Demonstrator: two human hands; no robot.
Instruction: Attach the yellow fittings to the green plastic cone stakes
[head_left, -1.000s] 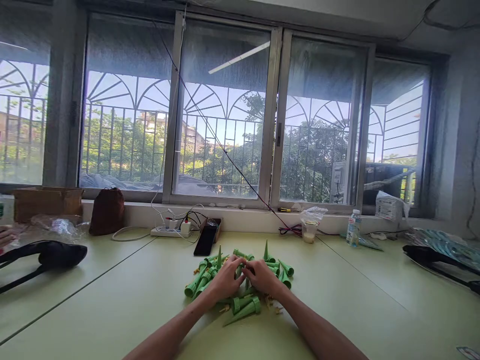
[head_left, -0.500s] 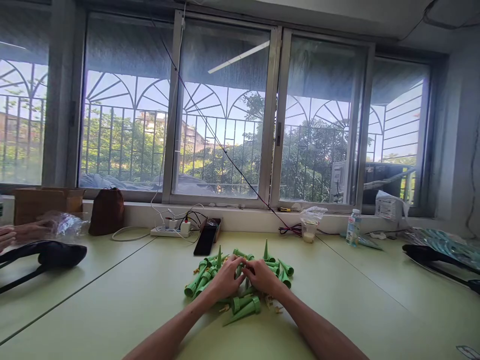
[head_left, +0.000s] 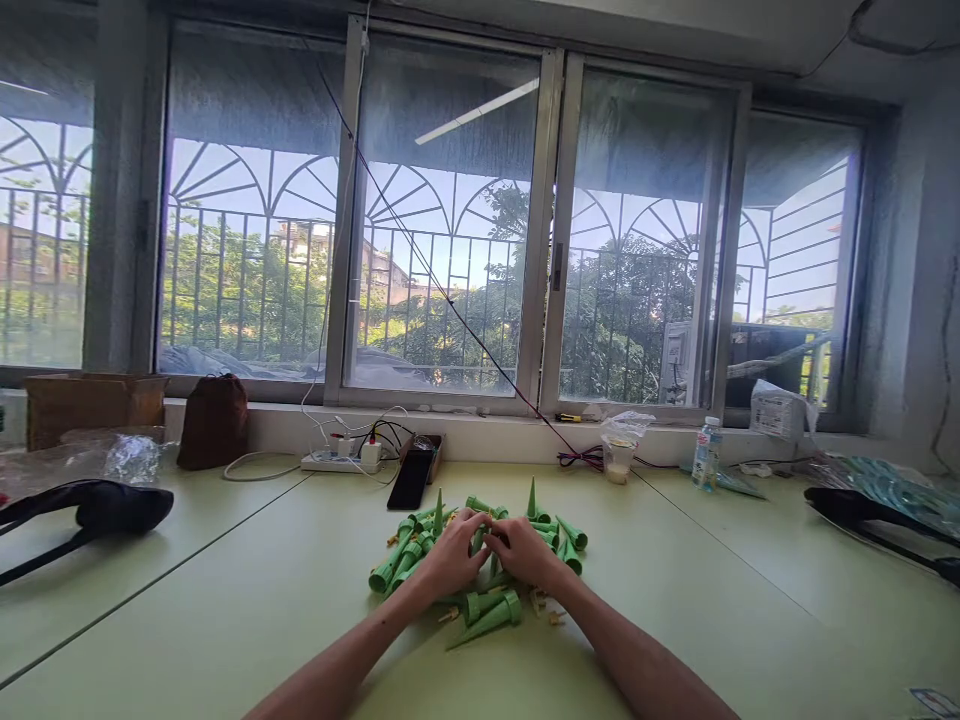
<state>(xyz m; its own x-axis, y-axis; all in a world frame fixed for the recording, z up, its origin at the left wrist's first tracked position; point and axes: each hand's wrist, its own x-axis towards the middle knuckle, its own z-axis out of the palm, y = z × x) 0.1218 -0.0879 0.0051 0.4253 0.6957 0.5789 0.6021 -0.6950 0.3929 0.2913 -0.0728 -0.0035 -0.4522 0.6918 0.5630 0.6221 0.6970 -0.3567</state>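
My left hand (head_left: 454,556) is closed around a green plastic watering spike (head_left: 478,540), mostly hidden by the fingers. My right hand (head_left: 523,552) pinches at the same piece, its thumb and fingertips meeting the left hand's fingers. Whatever small part may sit between the fingertips is hidden. Around both hands lies a pile of similar green cone-shaped spikes; some lie on their sides, and a green cone (head_left: 532,500) stands point-up behind my right hand. Close to my wrists rests a loose capped spike (head_left: 487,622). Small yellowish plastic pieces (head_left: 555,618) are scattered among them.
A phone (head_left: 411,480) and a power strip (head_left: 341,460) with cables lie behind the pile. On the left are a black strapped object (head_left: 124,508), a brown pouch (head_left: 215,425) and a cardboard box (head_left: 94,408). A bottle (head_left: 706,455) and a cup (head_left: 619,460) stand right.
Another person's hand at the far left edge has gone out of view, and the clear plastic there has shifted. My own hands have barely moved.
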